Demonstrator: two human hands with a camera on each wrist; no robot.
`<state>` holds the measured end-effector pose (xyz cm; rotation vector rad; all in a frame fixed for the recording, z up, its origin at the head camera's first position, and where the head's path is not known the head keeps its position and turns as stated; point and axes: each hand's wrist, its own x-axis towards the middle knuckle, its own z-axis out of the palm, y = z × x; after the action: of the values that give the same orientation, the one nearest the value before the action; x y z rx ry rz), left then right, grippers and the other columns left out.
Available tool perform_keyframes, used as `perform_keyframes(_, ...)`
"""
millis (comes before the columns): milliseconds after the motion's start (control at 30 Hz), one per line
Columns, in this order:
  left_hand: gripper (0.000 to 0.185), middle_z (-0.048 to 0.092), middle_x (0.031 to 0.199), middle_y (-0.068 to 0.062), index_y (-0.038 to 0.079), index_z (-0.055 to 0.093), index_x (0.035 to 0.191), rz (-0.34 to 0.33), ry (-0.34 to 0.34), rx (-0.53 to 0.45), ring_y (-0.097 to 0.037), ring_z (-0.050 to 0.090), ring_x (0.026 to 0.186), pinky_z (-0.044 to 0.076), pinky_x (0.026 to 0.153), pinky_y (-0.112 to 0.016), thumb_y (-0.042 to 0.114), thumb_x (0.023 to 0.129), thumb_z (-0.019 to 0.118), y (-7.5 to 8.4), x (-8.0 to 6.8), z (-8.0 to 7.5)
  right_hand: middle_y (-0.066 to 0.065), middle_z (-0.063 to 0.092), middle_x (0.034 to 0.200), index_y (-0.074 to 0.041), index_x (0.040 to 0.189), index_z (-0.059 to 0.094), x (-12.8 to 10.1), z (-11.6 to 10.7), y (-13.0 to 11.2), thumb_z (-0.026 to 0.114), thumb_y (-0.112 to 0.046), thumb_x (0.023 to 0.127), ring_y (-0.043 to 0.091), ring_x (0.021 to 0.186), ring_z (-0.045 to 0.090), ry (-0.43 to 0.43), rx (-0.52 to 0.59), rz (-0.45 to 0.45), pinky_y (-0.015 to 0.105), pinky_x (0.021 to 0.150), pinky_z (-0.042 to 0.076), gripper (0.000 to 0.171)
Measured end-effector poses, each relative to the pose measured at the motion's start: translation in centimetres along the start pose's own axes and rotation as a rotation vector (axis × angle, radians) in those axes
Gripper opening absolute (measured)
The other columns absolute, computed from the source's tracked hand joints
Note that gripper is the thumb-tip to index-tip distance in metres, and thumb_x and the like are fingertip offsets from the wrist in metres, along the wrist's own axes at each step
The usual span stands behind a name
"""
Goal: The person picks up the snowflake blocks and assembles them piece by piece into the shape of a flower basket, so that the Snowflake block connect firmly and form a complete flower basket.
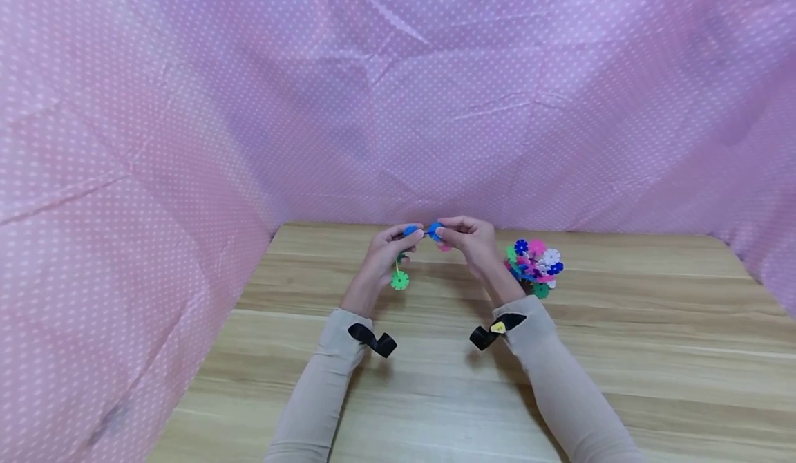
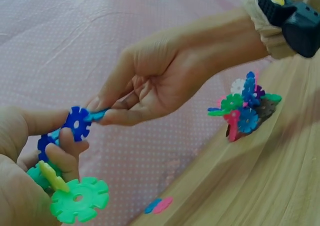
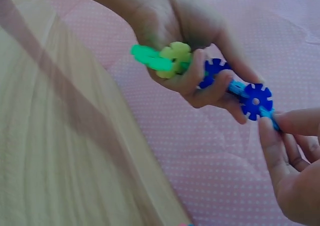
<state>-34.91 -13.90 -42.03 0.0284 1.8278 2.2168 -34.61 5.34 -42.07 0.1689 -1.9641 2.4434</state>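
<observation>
My left hand (image 1: 378,259) grips a chain of notched plastic discs above the far part of the table. In the left wrist view, a light green disc (image 2: 90,206) and a yellow disc (image 2: 48,173) form its near end. Dark blue discs, one of them a dark blue disc (image 3: 256,93) beyond the fingers, alternate with light blue ones. Between thumb and fingers, my right hand (image 1: 475,243) pinches a light blue disc (image 2: 100,114) that meets the last dark blue one. How deep their slots interlock cannot be told. Left fingers hide part of the chain.
A cluster of joined multicoloured discs (image 1: 533,264) stands on the wooden table (image 1: 423,394), right of my right hand. A pink disc (image 2: 163,205) and a blue disc (image 2: 151,206) lie on the table near its far edge. Pink dotted cloth (image 1: 398,104) hangs behind and along the sides.
</observation>
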Motion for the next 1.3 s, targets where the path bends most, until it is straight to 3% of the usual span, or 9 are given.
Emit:
perform_keyframes(233, 0.038, 0.062, 0.097, 0.004, 0.009, 0.064, 0.135, -0.039, -0.144, 0.066, -0.007, 0.06, 0.079, 0.045, 0.06, -0.017, 0.023, 0.1, 0.066, 0.0, 0.0, -0.5, -0.004, 0.075, 0.085, 0.018, 0.117, 0.063, -0.1, -0.5, -0.6, 0.07, 0.002, 0.093, 0.01, 0.072, 0.073, -0.077, -0.067, -0.008, 0.03, 0.076, 0.063, 0.03)
perform_keyframes(400, 0.037, 0.063, 0.112, 0.0, 0.013, 0.064, 0.135, -0.078, -0.184, 0.121, -0.01, 0.06, 0.085, 0.046, 0.067, -0.022, 0.028, 0.101, 0.063, -0.2, 0.0, -0.4, -0.005, 0.075, 0.088, 0.017, 0.117, 0.064, 0.1, -0.5, -0.6, 0.07, 0.0, 0.094, 0.013, 0.076, 0.074, -0.1, -0.136, 0.001, 0.04, 0.083, 0.063, 0.03)
perform_keyframes(567, 0.035, 0.065, 0.114, 0.003, 0.011, 0.065, 0.13, -0.078, -0.168, 0.176, -0.012, 0.06, 0.088, 0.046, 0.072, -0.026, 0.03, 0.101, 0.064, -0.4, -0.1, -0.3, -0.001, 0.075, 0.093, 0.013, 0.119, 0.066, 0.0, -0.5, -0.6, 0.07, -0.003, 0.095, 0.011, 0.08, 0.072, -0.121, -0.222, -0.025, 0.041, 0.084, 0.063, 0.03)
perform_keyframes(700, 0.039, 0.061, 0.118, 0.0, 0.011, 0.062, 0.135, -0.08, -0.128, 0.163, -0.009, 0.059, 0.086, 0.046, 0.068, -0.022, 0.03, 0.101, 0.064, -0.1, -0.1, -0.8, 0.016, 0.073, 0.101, 0.01, 0.121, 0.066, 0.3, -0.8, -0.6, 0.07, -0.006, 0.095, 0.012, 0.08, 0.072, -0.125, -0.294, -0.025, 0.042, 0.082, 0.063, 0.03)
perform_keyframes(800, 0.042, 0.056, 0.115, -0.001, 0.009, 0.059, 0.137, -0.061, -0.08, 0.118, -0.008, 0.058, 0.085, 0.045, 0.065, -0.019, 0.028, 0.1, 0.065, 0.5, -0.1, -1.5, 0.028, 0.07, 0.105, 0.011, 0.121, 0.065, 0.8, -1.1, -0.6, 0.07, -0.003, 0.095, 0.009, 0.077, 0.071, -0.125, -0.358, -0.036, 0.039, 0.078, 0.064, 0.03)
perform_keyframes(900, 0.041, 0.055, 0.107, -0.001, 0.006, 0.057, 0.138, -0.031, -0.047, 0.052, -0.007, 0.055, 0.081, 0.043, 0.062, -0.017, 0.023, 0.101, 0.064, 1.2, -0.3, -2.2, 0.029, 0.07, 0.102, 0.012, 0.119, 0.067, 1.4, -1.2, -0.5, 0.071, -0.001, 0.093, 0.005, 0.072, 0.065, -0.119, -0.482, -0.042, 0.028, 0.07, 0.062, 0.029)
perform_keyframes(1033, 0.042, 0.055, 0.102, 0.001, 0.006, 0.055, 0.139, -0.011, -0.031, -0.01, -0.005, 0.053, 0.076, 0.041, 0.058, -0.015, 0.02, 0.101, 0.064, 1.8, -0.4, -2.9, 0.027, 0.071, 0.096, 0.013, 0.116, 0.067, 2.2, -1.5, 0.5, 0.071, 0.0, 0.092, 0.018, 0.072, 0.065, -0.152, -0.653, -0.006, 0.024, 0.064, 0.056, 0.028)
perform_keyframes(1200, 0.042, 0.055, 0.108, 0.002, 0.008, 0.056, 0.14, -0.014, -0.032, -0.029, -0.005, 0.053, 0.077, 0.04, 0.057, -0.014, 0.021, 0.101, 0.063, 2.2, -0.6, -3.2, 0.028, 0.072, 0.102, 0.012, 0.116, 0.067, 3.0, -1.8, 2.3, 0.071, -0.002, 0.093, 0.036, 0.089, 0.07, -0.24, -0.842, 0.002, 0.031, 0.073, 0.059, 0.028)
perform_keyframes(1300, 0.042, 0.055, 0.112, 0.001, 0.009, 0.058, 0.139, -0.019, -0.026, -0.028, -0.005, 0.053, 0.077, 0.041, 0.059, -0.015, 0.021, 0.1, 0.064, 2.2, -0.4, -3.3, 0.024, 0.073, 0.108, 0.008, 0.117, 0.069, 3.3, -1.8, 2.8, 0.072, -0.005, 0.092, 0.036, 0.099, 0.07, -0.252, -0.951, -0.014, 0.038, 0.084, 0.06, 0.028)
